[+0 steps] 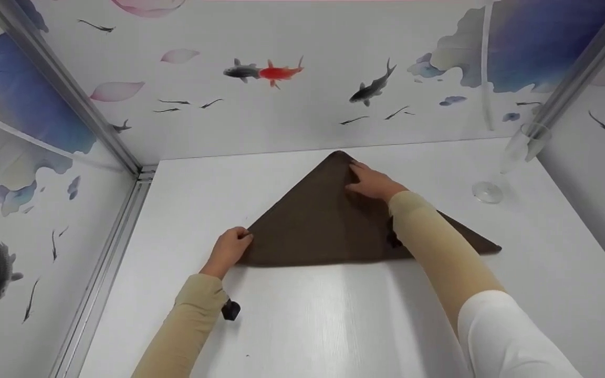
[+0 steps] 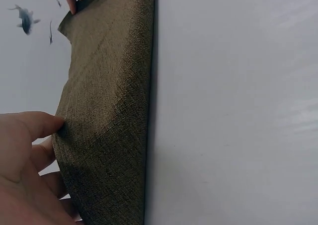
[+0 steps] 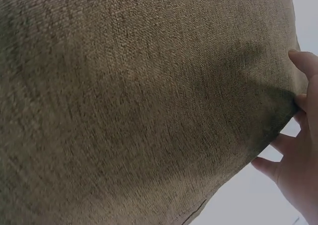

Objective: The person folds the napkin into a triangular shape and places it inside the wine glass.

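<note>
A dark brown cloth [image 1: 302, 220], folded into a triangle, lies on the white table with its long side toward me and its point at the far side. My left hand [image 1: 229, 249] pinches the cloth's left corner; in the left wrist view the thumb [image 2: 47, 123] lies on top, with the other fingers at the edge and partly hidden. My right hand [image 1: 376, 182] grips the right slanting edge near the far point. In the right wrist view its fingertips [image 3: 299, 61] meet the cloth's edge. The forearm covers part of the cloth's right side.
A clear stemmed glass [image 1: 525, 147] stands at the table's far right, its round foot [image 1: 487, 192] on the white table [image 1: 302, 315]. Walls printed with fish [image 1: 281, 72] and petals rise at the back and sides. Metal rails [image 1: 137, 178] run along the left corner.
</note>
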The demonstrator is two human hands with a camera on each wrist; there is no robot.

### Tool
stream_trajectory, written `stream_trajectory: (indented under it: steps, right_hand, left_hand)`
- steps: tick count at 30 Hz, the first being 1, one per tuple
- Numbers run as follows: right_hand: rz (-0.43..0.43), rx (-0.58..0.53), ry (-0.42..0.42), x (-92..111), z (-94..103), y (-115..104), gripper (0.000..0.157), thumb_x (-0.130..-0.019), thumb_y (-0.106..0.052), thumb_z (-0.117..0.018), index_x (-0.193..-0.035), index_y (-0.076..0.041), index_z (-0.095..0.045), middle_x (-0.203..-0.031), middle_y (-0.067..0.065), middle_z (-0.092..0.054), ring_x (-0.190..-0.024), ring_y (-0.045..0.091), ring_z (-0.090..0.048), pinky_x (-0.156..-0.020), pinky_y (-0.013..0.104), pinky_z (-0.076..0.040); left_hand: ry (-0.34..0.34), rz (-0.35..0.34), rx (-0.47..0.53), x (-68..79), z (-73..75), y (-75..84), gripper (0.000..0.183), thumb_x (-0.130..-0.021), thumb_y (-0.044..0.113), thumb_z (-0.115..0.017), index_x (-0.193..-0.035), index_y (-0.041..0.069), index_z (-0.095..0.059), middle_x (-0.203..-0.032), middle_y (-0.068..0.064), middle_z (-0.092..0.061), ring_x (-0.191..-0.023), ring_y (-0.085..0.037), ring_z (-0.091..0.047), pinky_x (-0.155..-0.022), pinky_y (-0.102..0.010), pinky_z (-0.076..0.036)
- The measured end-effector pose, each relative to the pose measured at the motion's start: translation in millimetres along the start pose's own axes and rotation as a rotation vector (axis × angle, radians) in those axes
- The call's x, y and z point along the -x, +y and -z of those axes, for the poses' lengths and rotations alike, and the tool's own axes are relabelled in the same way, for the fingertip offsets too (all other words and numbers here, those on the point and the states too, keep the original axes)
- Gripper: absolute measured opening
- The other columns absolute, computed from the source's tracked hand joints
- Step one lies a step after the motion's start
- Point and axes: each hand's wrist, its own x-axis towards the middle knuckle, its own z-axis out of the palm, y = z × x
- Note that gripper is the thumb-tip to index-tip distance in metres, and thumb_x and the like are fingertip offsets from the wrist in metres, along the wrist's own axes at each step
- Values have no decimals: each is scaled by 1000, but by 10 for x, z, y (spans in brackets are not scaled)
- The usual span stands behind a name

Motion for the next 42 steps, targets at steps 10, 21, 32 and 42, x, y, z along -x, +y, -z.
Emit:
stream_trajectory:
  steps: [10, 21, 32, 42]
  right_hand:
    - [-34, 35, -19, -130, -19, 23, 77, -100, -46, -46, -156, -4, -13, -162, 15, -10, -145, 37, -16, -115, 51, -17]
    - [-56, 57, 7, -264, -41, -1, 80, -98, -52, -46, -156, -6, -17, -161, 13, -15, -144, 40, -14, -112, 60, -15]
    - [-91, 104, -5, -382, -52, 71, 86, -96, -60, -44, -156, -7, -15, -162, 12, -10, -143, 43, -13, -106, 70, -13]
    - [-129, 149, -28, -450, 8, 7, 94, -93, -68, -43, -156, -6, -12, -162, 11, -8, -141, 46, -18, -103, 71, -19]
  left_hand:
    - [9, 17, -49, -74, 0, 8, 28, -101, 21, -53, -115, 0, -64, -109, -13, -64, -97, -25, -56, -88, -42, -46]
    - [70, 36, -91, -107, -4, -63, 25, -99, 18, -54, -113, 0, -64, -110, -15, -65, -97, -27, -59, -87, -43, -47]
    - [123, 22, -179, -207, -64, -48, 24, -99, 20, -56, -108, 1, -67, -106, -14, -68, -92, -27, -62, -81, -43, -49]
    - [133, 43, -266, -290, -43, 7, 23, -101, 21, -53, -106, 3, -67, -97, -11, -69, -79, -23, -61, -73, -41, -50]
